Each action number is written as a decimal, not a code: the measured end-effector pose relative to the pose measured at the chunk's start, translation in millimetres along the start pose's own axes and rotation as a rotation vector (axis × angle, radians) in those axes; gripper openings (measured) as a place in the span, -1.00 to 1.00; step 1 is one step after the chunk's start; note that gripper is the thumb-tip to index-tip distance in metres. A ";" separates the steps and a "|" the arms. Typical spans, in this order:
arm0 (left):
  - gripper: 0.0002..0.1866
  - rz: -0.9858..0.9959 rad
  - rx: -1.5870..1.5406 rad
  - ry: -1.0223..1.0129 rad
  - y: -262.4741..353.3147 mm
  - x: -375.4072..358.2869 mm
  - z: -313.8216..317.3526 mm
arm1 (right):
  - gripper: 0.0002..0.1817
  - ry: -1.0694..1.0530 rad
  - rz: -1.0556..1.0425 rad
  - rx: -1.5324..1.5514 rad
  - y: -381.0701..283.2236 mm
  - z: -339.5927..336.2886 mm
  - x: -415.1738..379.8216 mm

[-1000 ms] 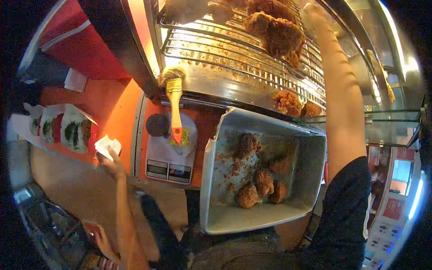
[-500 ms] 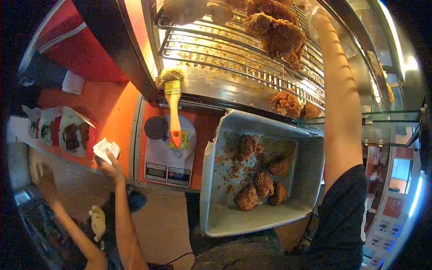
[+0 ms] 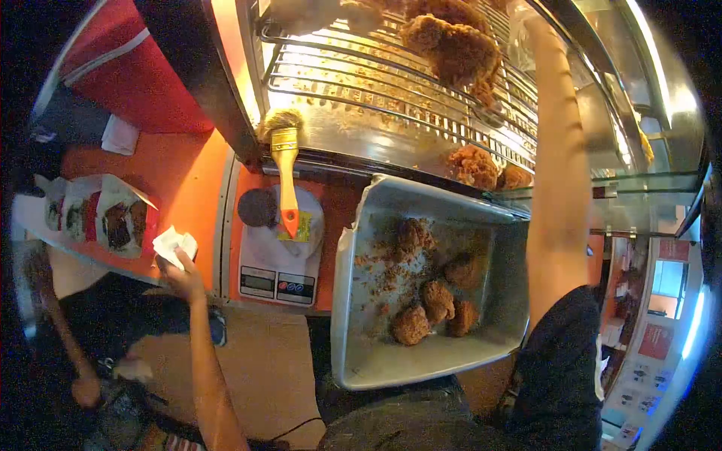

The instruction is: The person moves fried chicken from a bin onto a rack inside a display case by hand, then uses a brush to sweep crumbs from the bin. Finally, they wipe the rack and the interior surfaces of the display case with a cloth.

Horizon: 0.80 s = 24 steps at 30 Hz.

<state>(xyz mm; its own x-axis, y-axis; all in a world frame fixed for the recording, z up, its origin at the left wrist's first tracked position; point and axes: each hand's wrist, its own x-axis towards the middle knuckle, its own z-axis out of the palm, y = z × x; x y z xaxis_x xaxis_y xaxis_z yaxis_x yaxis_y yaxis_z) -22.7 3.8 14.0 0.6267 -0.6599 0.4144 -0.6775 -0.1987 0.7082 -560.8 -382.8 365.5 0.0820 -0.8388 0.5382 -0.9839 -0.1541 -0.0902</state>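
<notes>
My left hand (image 3: pixel 180 274) is closed on a crumpled white paper or cloth (image 3: pixel 175 244) near the orange counter's edge. My right hand (image 3: pixel 528 28) reaches into the lit cabinet at the top, seemingly under clear plastic; its fingers are blurred and hidden. Fried chicken (image 3: pixel 455 51) lies on the wire rack (image 3: pixel 350 90) left of that hand, with more pieces (image 3: pixel 474 165) lower down. Below the cabinet, a deep metal pan (image 3: pixel 496 301) holds several browned pieces (image 3: pixel 412 325) and crumbs. A wooden-handled brush (image 3: pixel 287 177) lies left of the pan, bristles at the cabinet edge.
A digital scale (image 3: pixel 277 286) sits below the brush, with a dark round object (image 3: pixel 257 208) beside it. Lined food packets (image 3: pixel 105 218) and a folded white cloth (image 3: pixel 120 135) are at the left. A co-worker's arm (image 3: pixel 64 338) shows at far left. Glass edges flank my right forearm.
The co-worker's arm at far left has moved left and down, and a dark-clothed body now shows there. The view has shifted slightly. My left hand still holds the white item; my right arm stays in the cabinet.
</notes>
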 end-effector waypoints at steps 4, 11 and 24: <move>-0.64 0.092 0.108 -0.004 40.6 6.7 -11.5 | -0.49 -0.018 -0.089 0.074 -7.1 -29.4 -65.3; -0.61 -0.034 0.062 0.016 -0.4 2.3 -0.9 | -0.51 -0.126 -0.080 0.028 -2.6 -42.5 -112.7; -0.58 -0.115 0.219 -0.041 -29.7 10.9 0.1 | -0.54 -0.300 -0.065 0.148 -19.1 -125.2 -257.0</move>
<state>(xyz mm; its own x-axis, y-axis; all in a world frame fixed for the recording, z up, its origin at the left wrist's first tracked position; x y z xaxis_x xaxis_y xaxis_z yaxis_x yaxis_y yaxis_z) 4.1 2.5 -2.5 0.6911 -0.6520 0.3118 -0.6730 -0.4233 0.6066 -582.9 -98.9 333.9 0.2084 -0.9376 0.2784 -0.9432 -0.2679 -0.1963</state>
